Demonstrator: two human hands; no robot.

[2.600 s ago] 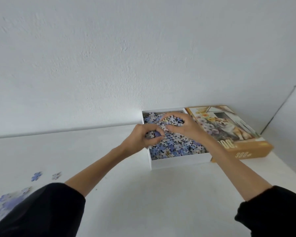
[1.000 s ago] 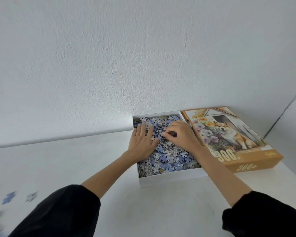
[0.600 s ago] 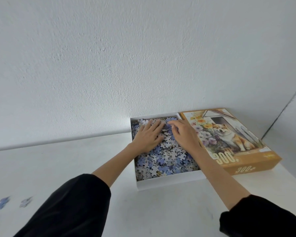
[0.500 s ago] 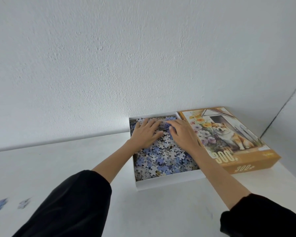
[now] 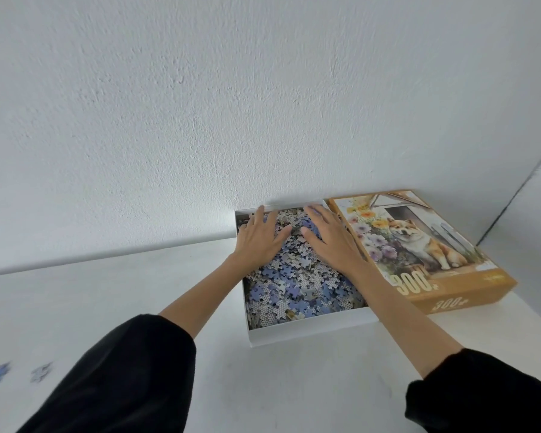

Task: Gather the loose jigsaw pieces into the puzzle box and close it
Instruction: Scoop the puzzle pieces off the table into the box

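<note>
The white puzzle box bottom (image 5: 306, 329) sits against the wall, filled with a heap of blue, grey and white jigsaw pieces (image 5: 297, 285). My left hand (image 5: 260, 239) lies flat and spread on the pieces at the box's far left. My right hand (image 5: 328, 239) lies flat beside it on the far right of the heap, fingers apart. Neither hand holds anything. The orange box lid (image 5: 425, 254) with a dog picture and "300" lies face up just right of the box. Two loose pieces (image 5: 19, 371) rest on the table at the far left.
The white table (image 5: 294, 385) meets a white wall (image 5: 263, 104) right behind the box. A second wall forms a corner at the far right. My black sleeves fill the lower corners of the view.
Both hands went from closed over the box to lying flat and open on the pieces, then slid toward the box's far edge. The view has shifted slightly.
</note>
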